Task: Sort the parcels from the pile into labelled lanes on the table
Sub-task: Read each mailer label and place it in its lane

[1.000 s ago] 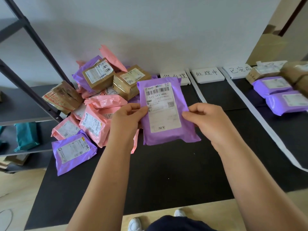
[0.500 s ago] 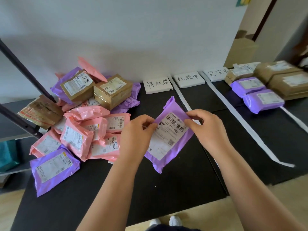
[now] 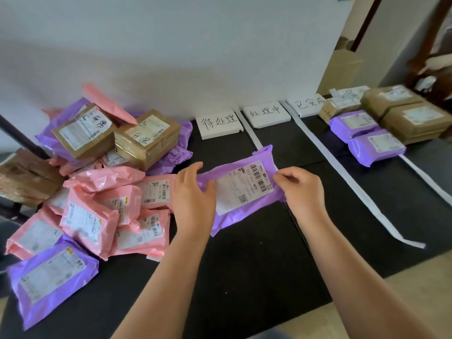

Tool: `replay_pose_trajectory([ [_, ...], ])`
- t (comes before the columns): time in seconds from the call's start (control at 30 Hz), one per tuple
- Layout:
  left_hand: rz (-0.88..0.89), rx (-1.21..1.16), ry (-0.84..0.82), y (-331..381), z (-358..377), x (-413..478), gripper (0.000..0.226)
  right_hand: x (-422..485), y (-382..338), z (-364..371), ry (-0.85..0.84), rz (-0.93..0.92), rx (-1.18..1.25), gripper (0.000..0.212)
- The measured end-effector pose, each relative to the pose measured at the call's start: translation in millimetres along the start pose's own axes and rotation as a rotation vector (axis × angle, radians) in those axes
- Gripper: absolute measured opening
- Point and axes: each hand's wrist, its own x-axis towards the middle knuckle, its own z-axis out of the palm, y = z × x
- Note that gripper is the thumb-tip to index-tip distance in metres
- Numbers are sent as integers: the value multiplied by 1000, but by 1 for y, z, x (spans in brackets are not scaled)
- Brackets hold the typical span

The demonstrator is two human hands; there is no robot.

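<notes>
Far left, the pile (image 3: 97,192) of pink, purple and brown parcels sits heaped on the black worktop (image 3: 244,277), with plenty left to sort by the look of it. Moving in, the left hand (image 3: 193,199) has its grip curled over the left edge of a purple parcel (image 3: 244,192). That parcel is up off the worktop, label and barcode facing up, hanging across the line between the first sign (image 3: 219,123) and the second sign (image 3: 265,113). On its right edge the right hand (image 3: 302,189) pinches the wrapper, grip closed on it. This reads as the check-the-label step, lane not yet chosen. Further right, past the white tape (image 3: 346,178), the third sign (image 3: 308,105) stands beside sorted parcels (image 3: 367,135). Next call: carry it over the matching lane and lay it flat, clear of the tape.
</notes>
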Motion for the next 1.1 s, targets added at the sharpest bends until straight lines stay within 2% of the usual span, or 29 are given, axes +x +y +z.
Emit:
replay_pose_trajectory([
  [0.07,-129,-30,-9,-9,12,4,46,23,7,4,23,40,10,8],
  [0.13,-239,-71,-105,-19,29,14,46,50,14,12,31,75,16,9],
  [0.23,-337,-145,-264,-24,58,34,47,95,27,29,-1,92,-10,11],
  [0.33,-401,-164,-280,-27,87,62,45,140,40,45,-45,114,-43,11],
  [0.53,-466,-88,-296,-47,145,131,39,221,55,86,-181,78,-131,3],
  [0.73,-478,-111,-303,-59,184,184,34,282,68,128,-310,25,-176,15],
  [0.83,-519,-138,-318,-63,196,201,45,303,74,141,-331,13,-204,16],
  [0.93,-544,-100,-406,-63,201,209,57,313,76,148,-367,4,-221,18],
  [1.1,-486,-24,-500,-58,202,209,65,317,78,151,-425,20,-194,33],
])
